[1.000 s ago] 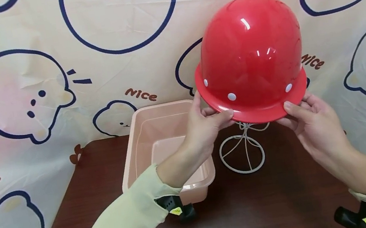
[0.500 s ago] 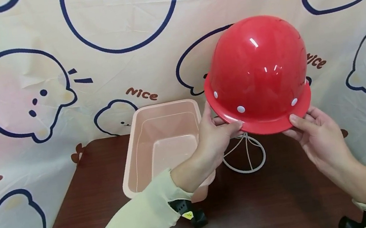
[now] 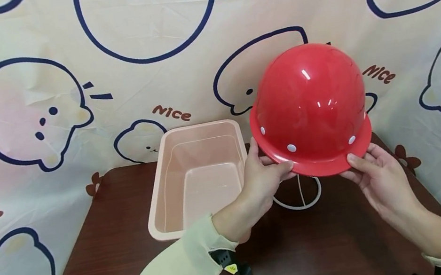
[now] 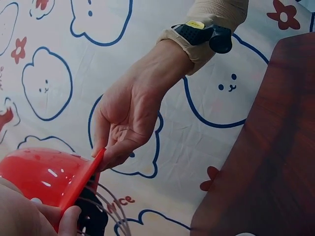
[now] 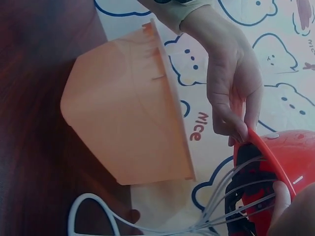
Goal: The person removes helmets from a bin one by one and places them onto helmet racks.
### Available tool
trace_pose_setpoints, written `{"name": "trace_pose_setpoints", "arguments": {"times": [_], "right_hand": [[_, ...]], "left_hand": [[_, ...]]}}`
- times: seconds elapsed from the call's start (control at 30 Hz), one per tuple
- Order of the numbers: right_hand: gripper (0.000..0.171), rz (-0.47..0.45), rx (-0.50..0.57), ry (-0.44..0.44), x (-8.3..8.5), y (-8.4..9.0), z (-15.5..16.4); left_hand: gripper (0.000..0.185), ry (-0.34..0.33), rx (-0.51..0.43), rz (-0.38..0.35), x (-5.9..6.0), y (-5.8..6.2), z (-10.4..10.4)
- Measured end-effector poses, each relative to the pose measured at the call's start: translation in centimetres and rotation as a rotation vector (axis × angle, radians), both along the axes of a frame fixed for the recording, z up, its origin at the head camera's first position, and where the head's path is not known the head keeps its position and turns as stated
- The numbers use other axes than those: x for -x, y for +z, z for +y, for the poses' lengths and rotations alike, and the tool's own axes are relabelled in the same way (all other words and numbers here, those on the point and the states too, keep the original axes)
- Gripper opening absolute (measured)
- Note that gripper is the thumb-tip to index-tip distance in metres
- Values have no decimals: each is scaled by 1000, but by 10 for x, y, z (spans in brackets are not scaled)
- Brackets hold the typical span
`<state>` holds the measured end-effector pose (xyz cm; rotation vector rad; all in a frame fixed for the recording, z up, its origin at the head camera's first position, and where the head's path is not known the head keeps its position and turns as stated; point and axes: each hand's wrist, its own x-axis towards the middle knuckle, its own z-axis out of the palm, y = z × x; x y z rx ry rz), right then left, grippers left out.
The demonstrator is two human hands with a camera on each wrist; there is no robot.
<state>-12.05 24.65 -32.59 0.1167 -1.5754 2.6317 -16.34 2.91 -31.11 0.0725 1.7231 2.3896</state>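
A red hard hat (image 3: pixel 311 105), dome up and tilted, is held above the table by both hands. My left hand (image 3: pixel 260 187) pinches the left front of its brim between thumb and fingers. At the right front of the brim, my right hand (image 3: pixel 382 177) holds it the same way. Under the hat stands a white wire stand (image 3: pixel 303 206); only part of its ring base shows in the head view. In the right wrist view, the stand's wires (image 5: pixel 216 196) reach up into the hat, beside the black inner lining (image 5: pixel 242 152).
A pink plastic basin (image 3: pixel 205 151) stands left of the wire stand, close to my left forearm. Both are on a dark brown wooden table (image 3: pixel 104 250). Behind them hangs a cream cloth (image 3: pixel 178 82) printed with cartoon bears.
Both hands have lowered the hard hat towards the table, over the wire stand. More of the stand is now covered by the hat, and the grip on the brim is the same.
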Motion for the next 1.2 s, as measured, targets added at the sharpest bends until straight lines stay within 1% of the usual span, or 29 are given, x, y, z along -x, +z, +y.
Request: {"name": "trace_pose_setpoints", "arguments": {"times": [0.13, 0.23, 0.37, 0.5, 0.8, 1.03, 1.2], "right_hand": [[46, -9, 5, -3, 1, -8, 0], [43, 6, 17, -4, 2, -14, -1], [39, 14, 13, -7, 3, -22, -2], [42, 0, -19, -3, 4, -27, -2], [46, -32, -57, -4, 8, -31, -3], [48, -49, -119, 14, 8, -30, -2], [47, -47, -151, 24, 7, -28, -1]], "left_hand": [[79, 5, 10, 15, -1, -8, 0], [79, 3, 16, 22, -1, -13, 0], [85, 1, 22, 18, 0, -18, 1], [90, 9, 28, 20, 2, -22, 1], [89, 26, 51, 45, 3, -27, 1], [87, 31, 70, 32, 4, -32, 0], [83, 13, 53, 67, 2, -31, -1]]}}
